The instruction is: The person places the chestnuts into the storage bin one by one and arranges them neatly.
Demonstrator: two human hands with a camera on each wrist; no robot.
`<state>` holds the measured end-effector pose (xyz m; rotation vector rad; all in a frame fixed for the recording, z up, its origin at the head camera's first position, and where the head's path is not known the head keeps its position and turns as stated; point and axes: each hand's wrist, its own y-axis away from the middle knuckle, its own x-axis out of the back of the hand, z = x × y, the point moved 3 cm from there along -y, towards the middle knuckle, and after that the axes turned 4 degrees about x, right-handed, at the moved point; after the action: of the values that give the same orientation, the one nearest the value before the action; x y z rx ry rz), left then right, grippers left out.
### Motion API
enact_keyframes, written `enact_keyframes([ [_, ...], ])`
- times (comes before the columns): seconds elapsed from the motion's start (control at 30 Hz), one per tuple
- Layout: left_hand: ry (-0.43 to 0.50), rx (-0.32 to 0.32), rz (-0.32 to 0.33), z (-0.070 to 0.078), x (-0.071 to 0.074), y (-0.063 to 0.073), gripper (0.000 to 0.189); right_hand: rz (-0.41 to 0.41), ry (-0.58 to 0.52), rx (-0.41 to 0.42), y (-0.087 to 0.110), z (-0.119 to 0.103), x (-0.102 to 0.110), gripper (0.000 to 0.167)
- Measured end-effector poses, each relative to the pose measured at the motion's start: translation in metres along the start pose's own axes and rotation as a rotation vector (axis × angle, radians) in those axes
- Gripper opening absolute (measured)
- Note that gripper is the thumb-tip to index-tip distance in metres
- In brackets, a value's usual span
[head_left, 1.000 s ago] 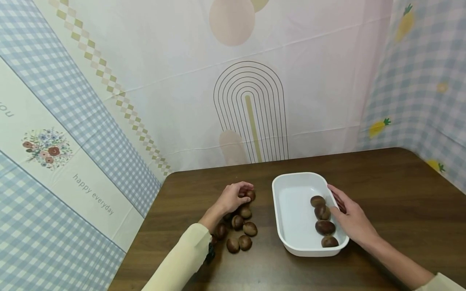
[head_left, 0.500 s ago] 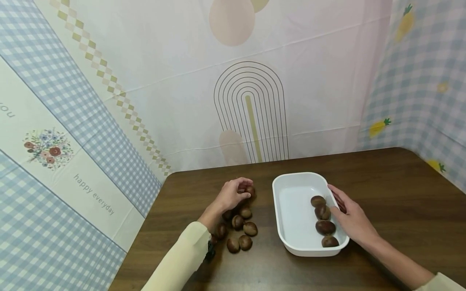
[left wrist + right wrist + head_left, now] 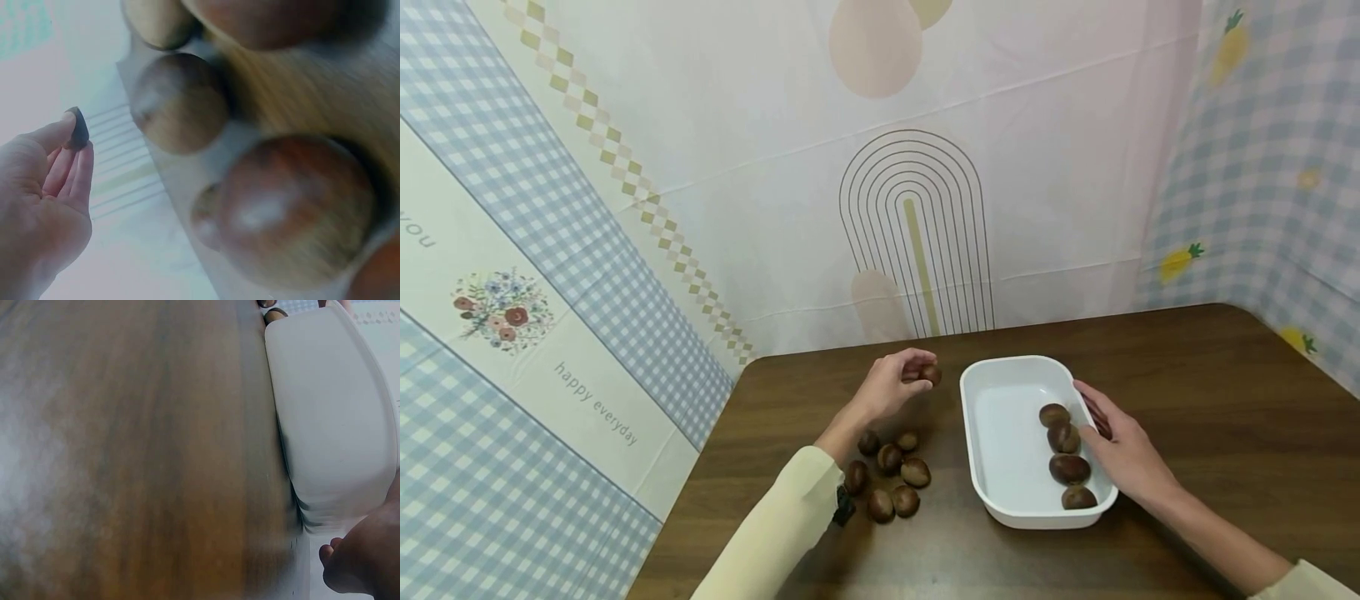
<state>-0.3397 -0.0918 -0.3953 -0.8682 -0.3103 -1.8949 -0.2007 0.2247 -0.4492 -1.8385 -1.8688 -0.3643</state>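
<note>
Between thumb and fingertips, my left hand [image 3: 886,388] pinches a brown chestnut [image 3: 932,375] above the table, left of a white rectangular dish [image 3: 1009,442]. The left wrist view shows that chestnut [image 3: 79,129] at the tips of the hand [image 3: 50,187]. My right hand [image 3: 1126,450] grips the dish's right rim, thumb on top and fingers along the outer wall. Several chestnuts [image 3: 1070,469] lie in a row along the right side inside the dish. Below my left hand, several loose chestnuts [image 3: 915,472] sit on the table.
The brown wooden table [image 3: 1210,383] reaches back to a patterned cloth [image 3: 1060,167] hung behind it. Another cloth [image 3: 550,350], blue and white checked, hangs along the left side. A dark wristband [image 3: 844,506] shows at my left cuff.
My left hand has lifted a chestnut off the table and carried it up and to the right, toward the dish. My right hand and the dish have stayed in place.
</note>
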Motion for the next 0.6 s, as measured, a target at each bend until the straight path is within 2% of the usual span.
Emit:
enact_keyframes([
  [0.33,0.06,-0.031,-0.026,0.029,-0.019,-0.012,0.039,0.0,0.003,0.002,-0.003,0.001,0.001,0.063],
  [0.6,0.05,-0.054,-0.062,0.044,-0.042,-0.022,0.038,0.0,0.002,0.0,-0.006,0.002,0.002,0.062],
])
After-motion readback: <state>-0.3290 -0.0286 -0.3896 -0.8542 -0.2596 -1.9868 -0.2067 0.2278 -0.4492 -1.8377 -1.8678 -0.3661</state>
